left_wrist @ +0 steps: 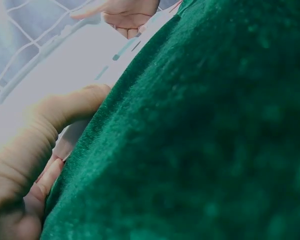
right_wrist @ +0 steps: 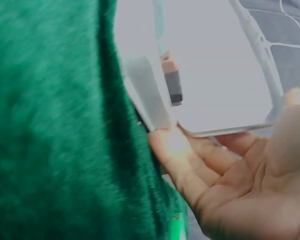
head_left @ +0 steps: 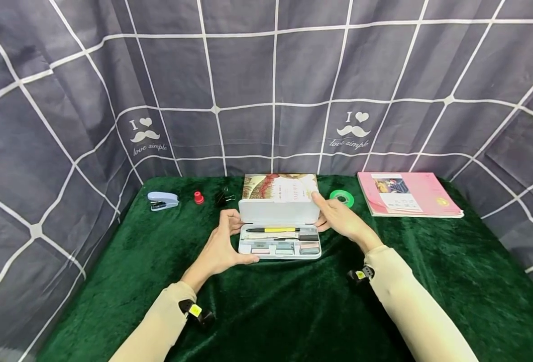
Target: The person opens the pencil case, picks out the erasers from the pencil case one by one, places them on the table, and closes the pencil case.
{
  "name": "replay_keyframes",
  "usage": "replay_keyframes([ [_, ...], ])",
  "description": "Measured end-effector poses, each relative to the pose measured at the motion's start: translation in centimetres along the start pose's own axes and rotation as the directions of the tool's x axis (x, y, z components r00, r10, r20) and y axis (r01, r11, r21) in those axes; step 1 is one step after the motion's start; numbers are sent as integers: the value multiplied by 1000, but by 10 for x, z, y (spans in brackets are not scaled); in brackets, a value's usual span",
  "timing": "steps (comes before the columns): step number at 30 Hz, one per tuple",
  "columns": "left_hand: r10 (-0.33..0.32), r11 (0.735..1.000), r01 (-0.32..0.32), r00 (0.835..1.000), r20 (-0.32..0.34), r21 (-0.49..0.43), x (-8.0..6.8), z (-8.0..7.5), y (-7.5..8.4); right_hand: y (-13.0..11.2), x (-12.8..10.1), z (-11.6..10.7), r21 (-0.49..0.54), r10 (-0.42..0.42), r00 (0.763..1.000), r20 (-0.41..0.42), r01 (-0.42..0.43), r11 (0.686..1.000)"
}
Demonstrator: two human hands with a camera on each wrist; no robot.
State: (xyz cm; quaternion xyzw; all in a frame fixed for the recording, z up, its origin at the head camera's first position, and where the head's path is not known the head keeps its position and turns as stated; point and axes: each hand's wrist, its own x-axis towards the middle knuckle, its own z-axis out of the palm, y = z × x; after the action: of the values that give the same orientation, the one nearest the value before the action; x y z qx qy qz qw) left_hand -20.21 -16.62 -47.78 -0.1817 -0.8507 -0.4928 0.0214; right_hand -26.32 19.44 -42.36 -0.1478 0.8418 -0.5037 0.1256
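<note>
A white pencil case (head_left: 280, 256) lies on the green cloth with its lid (head_left: 279, 211) raised. Inside are a yellow and black pen (head_left: 273, 230), a dark-capped pen or marker (head_left: 308, 238) and several small pastel pieces along the front. My left hand (head_left: 218, 249) grips the case's left end, thumb at the front edge and fingers toward the back. At the right end, my right hand (head_left: 340, 218) holds the lid, its thumb near the top corner and its fingers low by the hinge. In the right wrist view, the right fingers (right_wrist: 210, 155) touch the case's end.
Behind the lid is a patterned book or box (head_left: 275, 186). To the left are a pale blue stapler (head_left: 163, 200), a small red object (head_left: 198, 197) and black binder clips (head_left: 224, 197). A green tape roll (head_left: 342, 197) and pink notebooks (head_left: 406, 193) lie to the right.
</note>
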Motion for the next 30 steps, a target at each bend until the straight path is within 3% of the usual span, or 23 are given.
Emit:
replay_keyframes([
  [3, -4, 1000, 4, 1000, 12, 10, 0, 0, 0, -4, -5, 0, -100, -76, 988, -137, 63, 993],
  [5, -8, 1000, 8, 1000, 22, 11, 0, 0, 0, -8, -13, 0, -227, -161, 953, -256, 103, 968],
  [7, -8, 1000, 8, 999, 31, 11, 1, -1, 1, -14, -21, 1, -369, -262, 914, -310, 138, 919],
  [9, -10, 1000, 10, 999, 33, 19, 1, -1, 1, -19, -26, 3, -439, -355, 904, -240, 225, 870],
  [11, -12, 999, 12, 999, 30, 30, 1, -2, 1, -23, -28, 7, -458, -415, 907, -78, 337, 823],
  [14, -15, 999, 14, 1000, 26, 48, 1, -3, 2, -23, -28, 13, -444, -420, 893, 164, 447, 776],
  [17, -22, 998, 21, 999, 24, 61, 1, -3, 2, -21, -27, 18, -469, -388, 882, 266, 470, 747],
  [20, -32, 996, 30, 999, 25, 86, 1, -3, 1, -18, -27, 19, -464, -380, 885, 270, 466, 754],
  [24, -29, 994, 25, 999, 33, 108, 1, -4, 1, -18, -27, 18, -448, -409, 890, 199, 454, 770],
  [30, -14, 992, 10, 999, 35, 128, 0, -6, 0, -30, -31, 6, -466, -480, 873, 84, 460, 756],
])
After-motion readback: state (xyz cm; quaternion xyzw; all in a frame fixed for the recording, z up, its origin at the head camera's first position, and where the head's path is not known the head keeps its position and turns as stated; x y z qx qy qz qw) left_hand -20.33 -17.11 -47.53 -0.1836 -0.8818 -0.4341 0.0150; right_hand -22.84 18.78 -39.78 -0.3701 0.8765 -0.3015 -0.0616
